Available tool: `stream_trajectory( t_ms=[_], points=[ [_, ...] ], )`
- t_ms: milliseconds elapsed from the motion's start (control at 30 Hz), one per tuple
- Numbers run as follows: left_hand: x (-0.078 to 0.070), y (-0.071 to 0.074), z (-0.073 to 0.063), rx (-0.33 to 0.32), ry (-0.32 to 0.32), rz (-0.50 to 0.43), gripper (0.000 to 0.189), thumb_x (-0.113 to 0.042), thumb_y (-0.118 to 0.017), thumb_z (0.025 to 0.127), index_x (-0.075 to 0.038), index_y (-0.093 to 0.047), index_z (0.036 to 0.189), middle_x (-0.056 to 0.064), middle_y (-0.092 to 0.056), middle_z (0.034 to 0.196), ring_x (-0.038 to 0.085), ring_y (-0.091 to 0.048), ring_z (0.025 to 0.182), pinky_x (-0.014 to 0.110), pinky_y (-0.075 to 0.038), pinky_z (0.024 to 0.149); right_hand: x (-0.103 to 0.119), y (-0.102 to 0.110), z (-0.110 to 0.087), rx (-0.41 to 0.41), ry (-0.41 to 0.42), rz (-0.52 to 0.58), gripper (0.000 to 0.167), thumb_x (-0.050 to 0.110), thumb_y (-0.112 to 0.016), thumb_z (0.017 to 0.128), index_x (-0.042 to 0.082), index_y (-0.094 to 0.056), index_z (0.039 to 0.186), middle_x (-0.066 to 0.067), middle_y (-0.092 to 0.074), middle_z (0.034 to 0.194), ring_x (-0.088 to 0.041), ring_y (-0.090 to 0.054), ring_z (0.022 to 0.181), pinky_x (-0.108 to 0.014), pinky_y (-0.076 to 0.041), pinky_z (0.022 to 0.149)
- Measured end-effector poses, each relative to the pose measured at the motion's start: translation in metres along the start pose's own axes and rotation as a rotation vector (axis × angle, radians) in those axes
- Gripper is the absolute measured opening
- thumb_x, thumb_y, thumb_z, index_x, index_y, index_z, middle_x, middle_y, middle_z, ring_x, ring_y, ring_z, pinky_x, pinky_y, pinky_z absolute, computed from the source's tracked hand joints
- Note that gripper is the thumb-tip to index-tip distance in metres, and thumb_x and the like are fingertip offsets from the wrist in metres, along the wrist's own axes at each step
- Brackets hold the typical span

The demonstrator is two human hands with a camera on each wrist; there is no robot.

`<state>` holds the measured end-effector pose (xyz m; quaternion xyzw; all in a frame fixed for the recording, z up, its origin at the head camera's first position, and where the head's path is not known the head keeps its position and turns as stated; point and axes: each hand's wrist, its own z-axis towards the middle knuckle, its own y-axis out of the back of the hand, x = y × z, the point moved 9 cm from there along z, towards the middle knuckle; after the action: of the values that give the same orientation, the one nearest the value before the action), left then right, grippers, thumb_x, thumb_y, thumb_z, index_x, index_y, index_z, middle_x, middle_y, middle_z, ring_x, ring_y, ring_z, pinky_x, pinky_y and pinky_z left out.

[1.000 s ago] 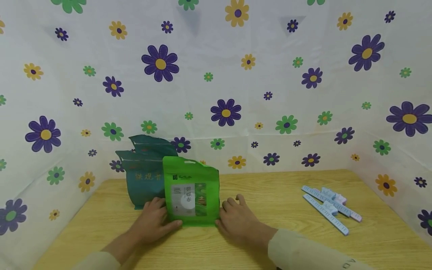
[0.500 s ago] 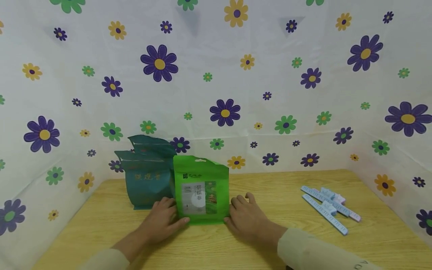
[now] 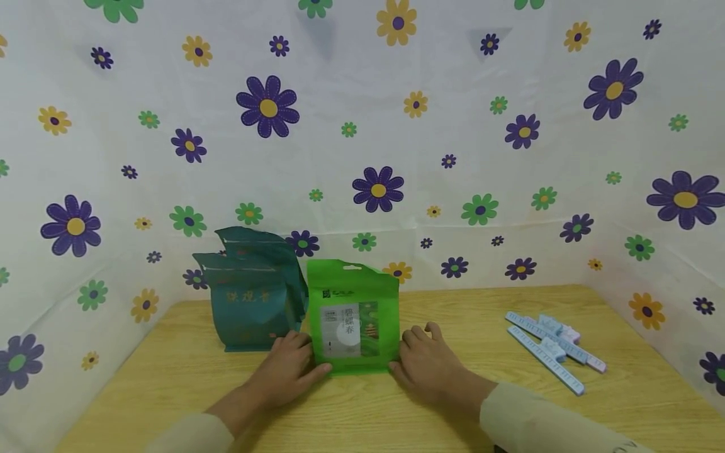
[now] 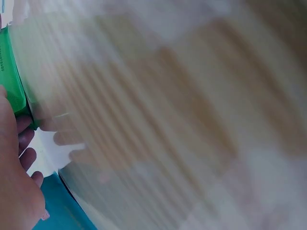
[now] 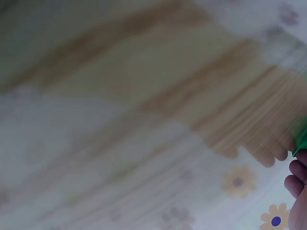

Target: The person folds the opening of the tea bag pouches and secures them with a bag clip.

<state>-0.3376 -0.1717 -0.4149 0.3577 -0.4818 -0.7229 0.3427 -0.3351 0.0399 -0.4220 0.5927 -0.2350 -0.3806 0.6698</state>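
A bright green tea pouch [image 3: 352, 289] with a hang hole and a printed label stands upright on the wooden table. My left hand [image 3: 289, 368] holds its lower left corner, thumb in front and fingers along the side. At the lower right corner, my right hand [image 3: 427, 365] grips it with bent fingers, its thumb at the bottom edge. The left wrist view catches the green pouch [image 4: 12, 76] at the left border, beside the fingers [image 4: 28, 157]. Only a sliver of the pouch [image 5: 301, 139] shows in the right wrist view, above the fingertips.
Two dark teal tea pouches [image 3: 249, 308] stand one behind the other, just left of the green one. On the right lie several pale blue and lilac sealing clips [image 3: 546, 352], some crossing. A flower-printed white cloth [image 3: 442, 207] walls the wooden table [image 3: 453, 415] at the back and sides.
Both hands have slid the green pouch to the right and slightly back, uncovering more of the teal pouches. The teal pouches and the clips have stayed in place.
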Motion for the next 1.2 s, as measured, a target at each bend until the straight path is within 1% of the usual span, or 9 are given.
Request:
stream_trajectory(
  t_ms=[167, 300, 400, 600, 733, 933, 1133, 1200],
  points=[
    [-0.006, -0.003, 0.005, -0.006, -0.017, -0.003, 0.051, -0.052, -0.052, 0.1, -0.008, -0.069, 0.12, 0.009, -0.066, 0.118, 0.027, -0.054, 0.113, 0.05, -0.042, 0.094, -0.005, 0.0, -0.004, -0.018, -0.005, -0.014, 0.049, 0.047, -0.037, 0.105, 0.008, -0.065, 0.109, -0.006, -0.061, 0.109, -0.024, -0.053, 0.107, -0.053, -0.032, 0.105],
    [-0.009, -0.01, 0.011, 0.004, -0.021, 0.012, 0.051, -0.053, -0.05, 0.101, -0.009, -0.069, 0.119, 0.008, -0.065, 0.116, 0.026, -0.053, 0.112, 0.047, -0.041, 0.092, -0.012, 0.0, -0.008, -0.025, -0.018, -0.008, 0.046, 0.046, -0.038, 0.105, 0.009, -0.064, 0.107, -0.006, -0.059, 0.107, -0.023, -0.051, 0.104, -0.052, -0.031, 0.104],
    [-0.012, -0.015, 0.015, 0.016, -0.018, 0.016, 0.052, -0.053, -0.049, 0.101, -0.009, -0.069, 0.119, 0.007, -0.064, 0.115, 0.025, -0.052, 0.109, 0.046, -0.04, 0.091, -0.017, 0.0, -0.011, -0.033, -0.034, 0.003, 0.046, 0.046, -0.038, 0.105, 0.008, -0.064, 0.108, -0.005, -0.058, 0.106, -0.022, -0.05, 0.103, -0.051, -0.031, 0.103],
    [-0.02, -0.021, 0.024, 0.027, -0.01, 0.01, 0.052, -0.052, -0.05, 0.101, -0.004, -0.068, 0.113, 0.01, -0.063, 0.114, 0.027, -0.052, 0.108, 0.05, -0.039, 0.097, -0.027, 0.001, -0.018, -0.032, -0.06, 0.016, 0.049, 0.045, -0.038, 0.105, 0.005, -0.064, 0.113, -0.006, -0.058, 0.107, -0.023, -0.051, 0.104, -0.052, -0.031, 0.103],
    [-0.026, -0.023, 0.028, 0.034, -0.001, 0.014, 0.054, -0.052, -0.049, 0.101, -0.003, -0.068, 0.112, 0.01, -0.063, 0.114, 0.028, -0.052, 0.109, 0.051, -0.039, 0.095, -0.032, 0.002, -0.022, -0.036, -0.062, 0.014, 0.048, 0.044, -0.04, 0.105, 0.004, -0.064, 0.112, -0.008, -0.058, 0.107, -0.024, -0.051, 0.103, -0.052, -0.032, 0.102],
    [-0.033, -0.026, 0.032, 0.052, 0.01, 0.034, 0.056, -0.053, -0.048, 0.102, -0.001, -0.067, 0.112, 0.012, -0.063, 0.115, 0.028, -0.052, 0.109, 0.051, -0.04, 0.096, -0.039, 0.002, -0.027, -0.052, -0.072, 0.012, 0.046, 0.044, -0.041, 0.104, 0.005, -0.065, 0.108, -0.007, -0.058, 0.105, -0.024, -0.051, 0.102, -0.053, -0.032, 0.101],
    [-0.041, -0.026, 0.036, 0.068, 0.013, 0.036, 0.055, -0.05, -0.049, 0.102, 0.0, -0.066, 0.113, 0.012, -0.063, 0.116, 0.028, -0.052, 0.109, 0.05, -0.041, 0.095, -0.045, 0.001, -0.031, -0.038, -0.088, 0.035, 0.042, 0.043, -0.041, 0.105, 0.007, -0.064, 0.104, -0.006, -0.057, 0.103, -0.023, -0.05, 0.099, -0.053, -0.031, 0.1],
    [-0.043, -0.027, 0.038, 0.072, 0.014, 0.037, 0.056, -0.051, -0.048, 0.102, 0.0, -0.066, 0.115, 0.012, -0.062, 0.117, 0.027, -0.052, 0.11, 0.051, -0.041, 0.096, -0.047, 0.001, -0.032, -0.035, -0.096, 0.041, 0.042, 0.042, -0.042, 0.104, 0.006, -0.064, 0.105, -0.007, -0.057, 0.103, -0.024, -0.051, 0.099, -0.053, -0.032, 0.1]
  ],
)
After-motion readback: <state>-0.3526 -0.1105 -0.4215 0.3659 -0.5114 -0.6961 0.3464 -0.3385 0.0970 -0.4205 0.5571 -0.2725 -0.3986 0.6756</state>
